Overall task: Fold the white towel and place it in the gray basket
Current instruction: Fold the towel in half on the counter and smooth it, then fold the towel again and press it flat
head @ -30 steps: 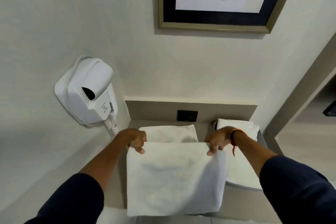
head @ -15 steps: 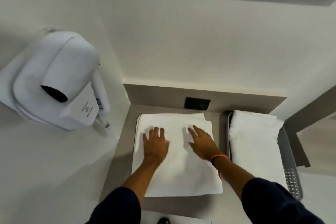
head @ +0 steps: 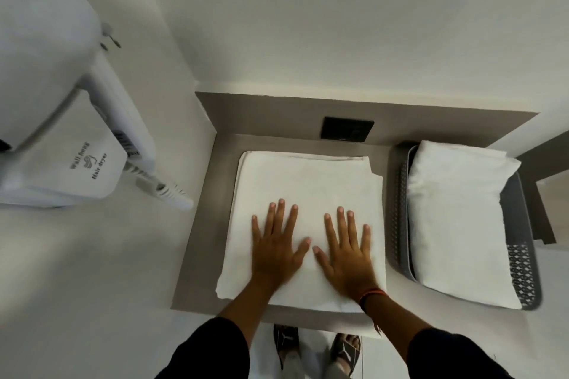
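A white towel point(head: 308, 184) lies folded flat on the grey counter point(head: 203, 237), its near edge hanging slightly over the front. My left hand point(head: 277, 243) and my right hand point(head: 345, 249) both rest flat on its near half, palms down, fingers spread, thumbs almost touching. Neither hand grips the cloth. To the right stands the gray basket point(head: 397, 212), a perforated plastic one, with another folded white towel point(head: 455, 218) filling it.
A white wall-hung hair dryer point(head: 61, 120) with a coiled cord juts out on the left wall beside the counter. A black socket plate point(head: 347, 129) sits on the back panel. Sandalled feet point(head: 317, 348) show below the counter edge.
One second ago both hands held the towel up by its top edge. It was then laid on the counter, and the hands have slid back toward me, flat on it. The view tilted downward.
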